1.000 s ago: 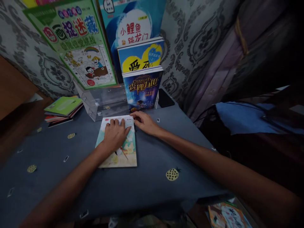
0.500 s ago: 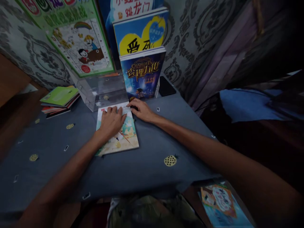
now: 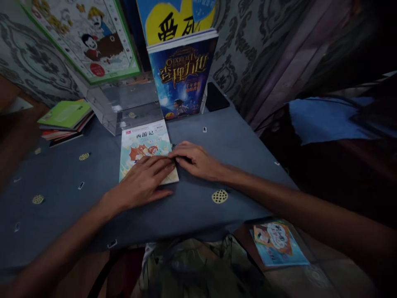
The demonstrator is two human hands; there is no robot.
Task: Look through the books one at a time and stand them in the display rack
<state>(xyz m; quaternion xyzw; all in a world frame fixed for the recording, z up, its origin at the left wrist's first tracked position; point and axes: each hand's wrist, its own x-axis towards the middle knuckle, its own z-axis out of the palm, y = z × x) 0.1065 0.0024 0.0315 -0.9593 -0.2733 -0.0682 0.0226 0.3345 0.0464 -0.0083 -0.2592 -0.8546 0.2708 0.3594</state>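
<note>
A thin paperback picture book (image 3: 145,142) lies closed on the cloth, its pale cover carrying dark Chinese characters and a red-caped figure. My left hand (image 3: 145,178) rests flat across the lower half of that cover, fingers stretched to the right and thumb apart. At the book's right edge, my right hand (image 3: 198,160) has its fingers curled and its index finger and thumb brought together on the edge. Its fingertips meet those of my left hand. The page edges under the right fingertips are hidden.
Behind the book stands a clear acrylic rack (image 3: 111,109) holding a dark blue book (image 3: 182,82) and a green-bordered book (image 3: 99,49). A book stack (image 3: 66,118) lies left, a black phone (image 3: 217,97) at the back right. Below the table's edge is another book (image 3: 279,244).
Both hands have slid down the book toward me, uncovering its title and upper picture. The view has tilted lower, so the standing books sit higher in the picture.
</note>
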